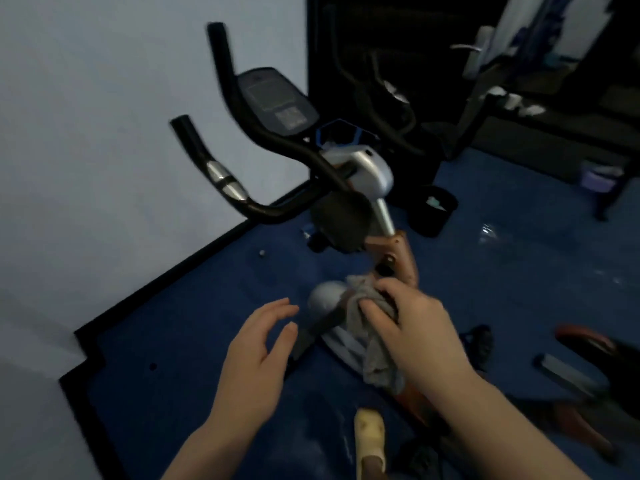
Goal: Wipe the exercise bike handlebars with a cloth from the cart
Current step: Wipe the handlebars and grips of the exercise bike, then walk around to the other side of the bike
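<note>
The exercise bike's black handlebars (pixel 263 147) curve up at the left of centre, with silver grip sensors and a dark console (pixel 277 102) between them. A grey cloth (pixel 374 327) hangs crumpled from my right hand (pixel 412 327), which is shut on it low over the bike's orange frame (pixel 398 251), well below the handlebars. My left hand (pixel 259 344) hovers beside it with fingers spread, holding nothing. The cart is not in view.
A white wall runs along the left with a black skirting edge. The floor is blue. A black bin (pixel 433 209) stands behind the bike. A dark door with a handle (pixel 478 50) is at the back right. My yellow slipper (pixel 370 438) shows at the bottom.
</note>
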